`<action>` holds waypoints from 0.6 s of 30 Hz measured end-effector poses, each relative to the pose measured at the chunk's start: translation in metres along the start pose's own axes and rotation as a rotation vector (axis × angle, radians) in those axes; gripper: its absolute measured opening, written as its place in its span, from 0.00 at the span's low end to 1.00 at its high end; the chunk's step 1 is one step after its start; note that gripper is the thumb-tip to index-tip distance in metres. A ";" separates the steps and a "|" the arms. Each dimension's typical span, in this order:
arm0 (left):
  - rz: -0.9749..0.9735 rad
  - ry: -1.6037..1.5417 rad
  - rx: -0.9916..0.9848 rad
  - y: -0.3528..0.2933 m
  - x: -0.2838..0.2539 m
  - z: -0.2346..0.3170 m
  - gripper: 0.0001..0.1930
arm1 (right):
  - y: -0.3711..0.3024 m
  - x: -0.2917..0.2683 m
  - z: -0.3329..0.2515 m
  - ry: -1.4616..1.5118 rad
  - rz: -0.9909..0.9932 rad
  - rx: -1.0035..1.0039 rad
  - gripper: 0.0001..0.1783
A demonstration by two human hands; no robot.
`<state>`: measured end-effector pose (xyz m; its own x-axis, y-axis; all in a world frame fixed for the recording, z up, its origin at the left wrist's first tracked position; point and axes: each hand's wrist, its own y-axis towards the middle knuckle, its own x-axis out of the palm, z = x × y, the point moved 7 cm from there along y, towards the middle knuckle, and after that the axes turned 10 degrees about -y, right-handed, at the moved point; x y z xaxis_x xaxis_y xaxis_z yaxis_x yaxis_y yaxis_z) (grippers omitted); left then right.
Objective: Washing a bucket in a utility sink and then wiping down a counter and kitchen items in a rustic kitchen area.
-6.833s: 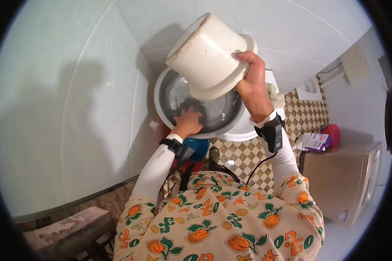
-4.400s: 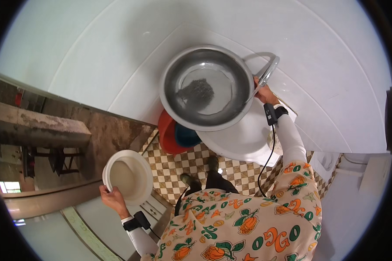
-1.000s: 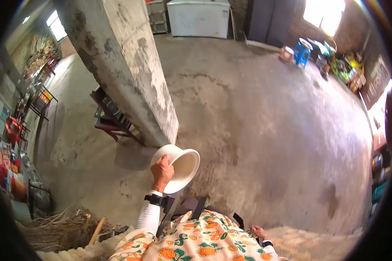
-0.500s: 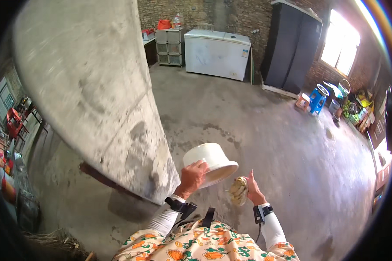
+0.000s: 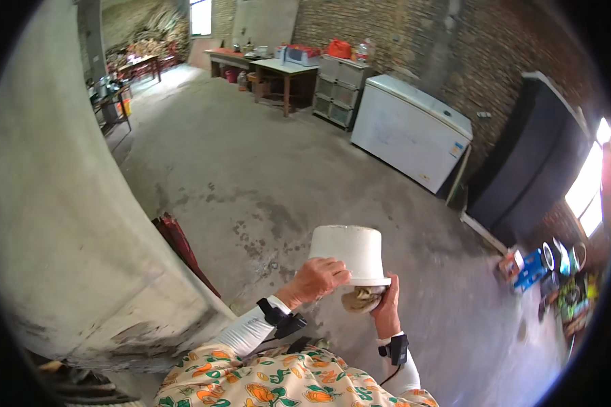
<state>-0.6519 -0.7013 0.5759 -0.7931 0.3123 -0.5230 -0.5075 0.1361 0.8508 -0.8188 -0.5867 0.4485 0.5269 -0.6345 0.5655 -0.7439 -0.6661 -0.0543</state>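
Note:
A white basin (image 5: 346, 247) with a flared rim hangs in front of me, its base up and away and its mouth turned down towards me. My left hand (image 5: 316, 279) is closed on the left side of that rim. My right hand (image 5: 387, 308) holds a crumpled, dirty yellowish cloth (image 5: 361, 300) just under the rim's right side. Its thumb reaches up to the rim. How far the cloth goes inside the basin is hidden, as are most of the right fingers.
A concrete pillar (image 5: 61, 203) rises close on my left, with a folded dark-red umbrella (image 5: 183, 247) leaning by it. Along the far brick wall stand a table (image 5: 282, 66), a shelf unit (image 5: 339, 85), a white chest freezer (image 5: 409, 132) and a dark cabinet (image 5: 529, 166). Clutter lies at the right.
My view has swung left towards the tables. My right hand, earlier apart from the basin, has brought the cloth up to its rim. The basin now sits more squarely mouth-down.

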 end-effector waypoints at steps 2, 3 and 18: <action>0.070 0.054 -0.020 0.004 0.006 -0.032 0.10 | 0.051 0.028 -0.010 0.173 -0.110 0.270 0.22; 0.130 0.081 -0.008 0.007 0.007 -0.050 0.11 | 0.091 0.010 -0.003 0.209 -0.034 0.283 0.19; -0.384 -0.194 -1.021 -0.163 -0.001 -0.436 0.15 | 0.439 0.105 -0.023 -0.393 0.205 -0.042 0.11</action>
<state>-0.7148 -1.1337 0.4157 -0.5021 0.5697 -0.6506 -0.8186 -0.5556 0.1453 -1.0998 -0.9366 0.5030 0.4774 -0.8578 0.1906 -0.8608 -0.5001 -0.0945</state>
